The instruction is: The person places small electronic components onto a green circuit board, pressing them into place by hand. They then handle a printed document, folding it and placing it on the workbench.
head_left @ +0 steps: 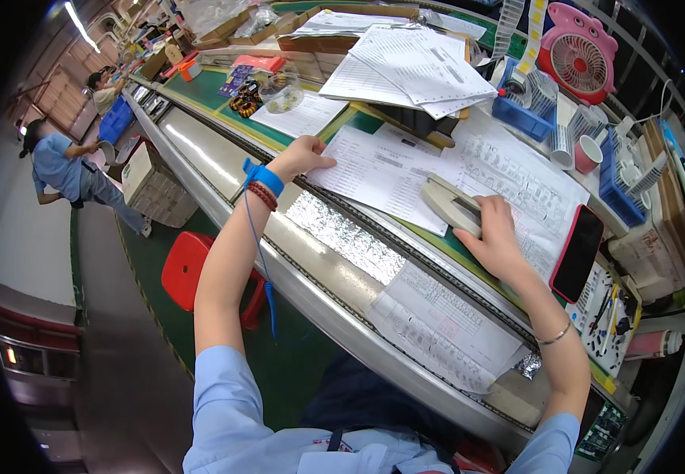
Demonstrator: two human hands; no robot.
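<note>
- A red plastic stool (187, 267) stands on the floor, outside the bench's smooth metal edge (315, 302).
- The left hand (304, 156), below it a blue wrist strap (266, 178), has thumb and fingers brought together at the printed sheet's left edge (whether they pinch it, I cannot tell).
- The printed sheet (366, 167) lies flat near the bench's dark rail, its rows of print too small to read; crinkled silver foil (346, 229) lies just below.
- A beige, rounded stapler (446, 201) lies over the sheet's right side.
- The right hand (496, 237) is clamped around the stapler's rear, above a large diagram sheet (508, 162).
- A dark-screened, red-edged phone (578, 253) lies to the right, near the hand.
</note>
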